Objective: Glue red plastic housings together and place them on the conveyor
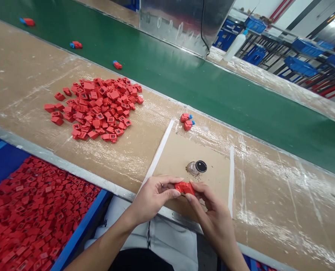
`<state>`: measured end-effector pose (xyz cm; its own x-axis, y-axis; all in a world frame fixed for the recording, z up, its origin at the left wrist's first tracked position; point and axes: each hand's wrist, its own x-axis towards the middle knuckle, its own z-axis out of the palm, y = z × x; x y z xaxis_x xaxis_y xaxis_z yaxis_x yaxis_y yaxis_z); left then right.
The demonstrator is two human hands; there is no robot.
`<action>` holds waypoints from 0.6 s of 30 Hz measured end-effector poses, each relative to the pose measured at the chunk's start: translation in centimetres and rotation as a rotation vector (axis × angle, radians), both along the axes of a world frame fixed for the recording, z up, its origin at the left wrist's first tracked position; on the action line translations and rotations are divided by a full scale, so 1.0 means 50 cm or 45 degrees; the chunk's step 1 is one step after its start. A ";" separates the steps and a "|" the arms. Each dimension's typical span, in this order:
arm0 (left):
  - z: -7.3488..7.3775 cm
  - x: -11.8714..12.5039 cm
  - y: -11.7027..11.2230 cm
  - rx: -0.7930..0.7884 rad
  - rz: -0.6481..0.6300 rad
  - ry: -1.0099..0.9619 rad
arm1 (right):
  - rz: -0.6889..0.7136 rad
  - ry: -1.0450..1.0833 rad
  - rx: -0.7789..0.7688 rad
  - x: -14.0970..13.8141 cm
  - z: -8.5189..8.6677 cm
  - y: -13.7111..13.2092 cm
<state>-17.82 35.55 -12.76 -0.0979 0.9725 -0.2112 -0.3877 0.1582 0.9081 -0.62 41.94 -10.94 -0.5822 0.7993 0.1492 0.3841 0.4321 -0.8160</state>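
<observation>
Pinching a red plastic block (185, 188) from both sides, the left hand (153, 197) and the right hand (212, 214) hold it just above the near edge of a cardboard pad (184, 158), which is bordered by white strips on the worktop (271, 195). The left thumb and fingers close on the block's left end, while the right fingers curl over its right end; both hands are firmly grasping it. Its long axis runs nearly level across the view, sloping slightly down to the right. Which way it points cannot be told, as the hands cover both ends.

Just ahead of the hands, a small clear jar with a black lid (197, 168) lies on its side on the pad. Beyond the pad's far edge sit two red parts with blue tips (186, 121). To the left, a heap of red blocks (94, 109) lies on the worktop, and a blue-rimmed bin of red blocks (34, 214) sits at lower left. More red-and-blue parts (77, 44) lie on a green conveyor belt (170, 67) past the worktop.
</observation>
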 end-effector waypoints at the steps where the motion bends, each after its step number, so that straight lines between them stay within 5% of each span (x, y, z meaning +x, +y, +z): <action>1: -0.001 0.001 0.002 -0.015 -0.021 -0.021 | -0.034 0.015 0.007 0.005 -0.004 0.001; 5: 0.002 -0.001 0.011 -0.052 -0.123 -0.025 | -0.120 0.043 0.041 0.015 -0.014 0.000; 18: -0.003 -0.010 0.002 0.022 -0.290 0.242 | 0.074 0.060 0.212 0.006 -0.019 -0.013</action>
<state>-18.33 35.62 -12.91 0.0870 0.9773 -0.1931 -0.1664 0.2054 0.9644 -0.30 41.29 -11.91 -0.6161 0.7263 0.3049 0.3172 0.5831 -0.7479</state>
